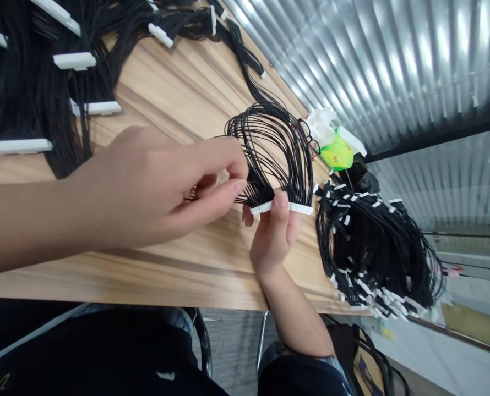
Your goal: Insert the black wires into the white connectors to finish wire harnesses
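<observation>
Two bare hands are seen in the head view, held over a wood-grain table [174, 275]. The right hand [275, 237] is closed around a long white connector housing [282, 207], with the thumb pressed on its near edge and the fingers curled behind it. The housing is held just above the table, tilted slightly. A loop-shaped bundle of thin black wires [270, 137] is fanned up from the housing and arched over to its far end. The left hand [154, 187] is brought in from the image's left side in a narrow pinch, with the fingertips right at the wires beside the housing; whether strands are actually gripped cannot be told.

Further wire harnesses with white connectors [20, 146] are laid side by side on the table at upper left. A heaped pile of black wires with small white terminals [373, 253] is placed at the table's far right end. A yellow-green object [336, 153] and white plastic [321, 124] are seen near the table's edge, beside a corrugated metal wall [393, 66]. Dark clothing [83, 352] is visible below the table.
</observation>
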`<state>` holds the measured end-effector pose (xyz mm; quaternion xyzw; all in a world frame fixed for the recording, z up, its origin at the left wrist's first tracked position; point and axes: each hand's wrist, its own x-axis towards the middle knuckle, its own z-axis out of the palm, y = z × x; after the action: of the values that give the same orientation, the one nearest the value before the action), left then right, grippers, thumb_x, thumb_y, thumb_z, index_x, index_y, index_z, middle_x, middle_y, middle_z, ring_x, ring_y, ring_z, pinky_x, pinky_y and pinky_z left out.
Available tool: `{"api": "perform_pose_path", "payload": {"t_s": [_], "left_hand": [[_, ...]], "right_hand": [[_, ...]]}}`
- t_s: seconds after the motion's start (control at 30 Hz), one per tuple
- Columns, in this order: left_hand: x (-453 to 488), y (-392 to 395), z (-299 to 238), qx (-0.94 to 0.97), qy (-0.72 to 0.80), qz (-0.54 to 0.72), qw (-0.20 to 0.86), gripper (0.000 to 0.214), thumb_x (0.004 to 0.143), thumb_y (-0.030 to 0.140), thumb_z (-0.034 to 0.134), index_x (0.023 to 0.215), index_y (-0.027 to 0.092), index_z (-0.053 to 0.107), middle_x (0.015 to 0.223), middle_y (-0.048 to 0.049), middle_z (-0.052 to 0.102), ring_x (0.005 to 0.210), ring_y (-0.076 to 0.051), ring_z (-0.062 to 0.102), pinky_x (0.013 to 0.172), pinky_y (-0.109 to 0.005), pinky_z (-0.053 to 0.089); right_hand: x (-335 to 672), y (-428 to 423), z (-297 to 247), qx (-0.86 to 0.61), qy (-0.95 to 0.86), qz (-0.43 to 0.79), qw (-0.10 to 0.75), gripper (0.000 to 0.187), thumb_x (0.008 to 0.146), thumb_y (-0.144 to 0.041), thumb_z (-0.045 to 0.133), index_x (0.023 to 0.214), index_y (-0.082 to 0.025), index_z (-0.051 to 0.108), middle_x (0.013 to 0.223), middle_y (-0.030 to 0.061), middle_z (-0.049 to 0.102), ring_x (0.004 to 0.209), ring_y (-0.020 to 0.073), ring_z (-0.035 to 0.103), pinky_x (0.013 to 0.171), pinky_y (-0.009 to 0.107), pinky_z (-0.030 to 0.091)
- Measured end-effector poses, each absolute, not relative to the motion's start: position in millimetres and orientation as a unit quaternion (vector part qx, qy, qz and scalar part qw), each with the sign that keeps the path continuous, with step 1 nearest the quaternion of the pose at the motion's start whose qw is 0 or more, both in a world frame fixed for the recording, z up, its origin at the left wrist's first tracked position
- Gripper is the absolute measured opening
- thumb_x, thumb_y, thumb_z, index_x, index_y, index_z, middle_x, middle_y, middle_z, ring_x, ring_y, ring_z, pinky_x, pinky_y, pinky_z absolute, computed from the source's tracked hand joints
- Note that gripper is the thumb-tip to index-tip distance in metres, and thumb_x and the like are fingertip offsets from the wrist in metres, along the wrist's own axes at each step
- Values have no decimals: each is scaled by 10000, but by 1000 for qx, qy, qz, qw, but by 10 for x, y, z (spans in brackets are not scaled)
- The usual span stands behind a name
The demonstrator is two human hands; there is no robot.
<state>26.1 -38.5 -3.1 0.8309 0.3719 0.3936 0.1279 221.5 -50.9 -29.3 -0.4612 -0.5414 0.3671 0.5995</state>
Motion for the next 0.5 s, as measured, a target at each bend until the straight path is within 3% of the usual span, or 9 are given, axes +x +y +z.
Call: {"api": "perform_pose_path", "payload": {"t_s": [0.07, 0.2, 0.3, 0.4, 0.5], "left_hand": [[260, -363, -16, 829, 382, 394, 110, 404, 1095, 372, 355, 916, 219, 683, 532, 123, 435, 440, -3, 409, 812, -274, 511], [245, -344, -6, 854, 345, 384, 72, 615, 1101, 361, 350, 574, 141, 578, 476, 62, 318, 476, 3, 332, 622, -186, 378], [257, -338, -11, 847, 360, 386, 57, 736, 1117, 406, 299, 487, 113, 541, 482, 51, 294, 505, 6, 361, 678, -224, 379], [279, -345, -34, 849, 386, 357, 51, 661, 1110, 422, 330, 606, 155, 665, 533, 61, 435, 532, -17, 419, 762, -270, 452], [268, -358, -85, 859, 388, 332, 42, 475, 1097, 436, 330, 990, 248, 753, 553, 79, 510, 473, -32, 390, 662, -241, 452]], "right_hand": [[2215, -511, -289, -467, -548, 356, 596, 373, 990, -465, 579, 699, -231, 562, 624, -39, 540, 508, 90, 492, 402, 189, 404], [2217, -516, -293, -441, -582, 345, 590, 349, 1008, -470, 573, 745, -242, 568, 589, -52, 527, 467, 91, 502, 382, 193, 398], [2221, -532, -304, -424, -597, 347, 586, 338, 1024, -459, 562, 761, -247, 556, 586, -59, 525, 457, 89, 505, 382, 196, 405], [2227, -546, -312, -434, -600, 345, 577, 346, 1034, -475, 540, 773, -248, 544, 604, -54, 534, 464, 94, 516, 382, 207, 419], [2233, -551, -320, -432, -605, 347, 571, 335, 1045, -461, 526, 787, -249, 554, 612, -51, 543, 471, 98, 525, 389, 212, 429]]}}
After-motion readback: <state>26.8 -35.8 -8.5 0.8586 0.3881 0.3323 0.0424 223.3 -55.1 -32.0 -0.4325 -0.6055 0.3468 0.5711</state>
